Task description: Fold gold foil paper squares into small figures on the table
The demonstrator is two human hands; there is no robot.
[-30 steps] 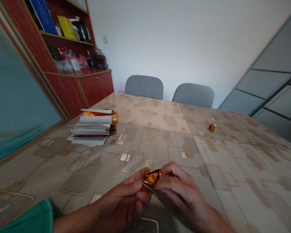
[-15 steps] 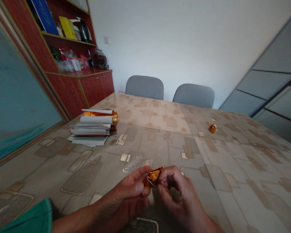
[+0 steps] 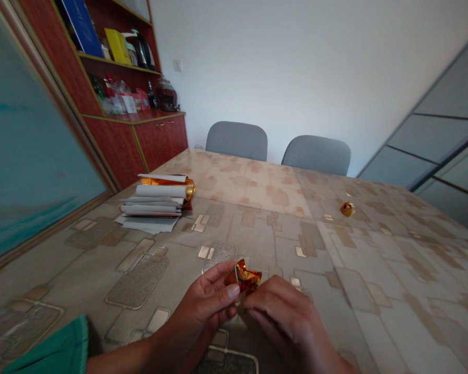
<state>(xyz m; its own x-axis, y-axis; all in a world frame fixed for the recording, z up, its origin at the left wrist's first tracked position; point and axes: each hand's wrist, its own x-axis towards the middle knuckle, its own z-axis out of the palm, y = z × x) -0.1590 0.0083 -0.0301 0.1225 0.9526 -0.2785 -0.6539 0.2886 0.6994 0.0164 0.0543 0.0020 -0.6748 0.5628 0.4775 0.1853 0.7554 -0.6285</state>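
Observation:
Above the near part of the table, my left hand [image 3: 208, 304] pinches a small folded piece of gold foil paper [image 3: 249, 275] between thumb and fingers. Its shiny side faces up, and a pale edge shows beside my left thumb. Closed at the paper's lower right edge is my right hand [image 3: 286, 314], whose fingertips are partly hidden behind its knuckles. On the right side of the table sits a small folded gold foil piece [image 3: 347, 209]. A stack of gold foil paper sheets [image 3: 152, 208], mostly showing white backs, lies on the left.
A patterned cloth covers the table [image 3: 273, 239]. Two grey chairs [image 3: 237, 140] stand along its far edge, against the wall. At the back left is a red-brown cabinet [image 3: 156, 140] with bottles, boxes and a kettle. A green sleeve [image 3: 54, 348] shows at lower left.
The foil paper has been turned and bent, its shiny part now standing up more. My right hand has rolled over, knuckles up, and shifted slightly lower. The view has swung slightly left.

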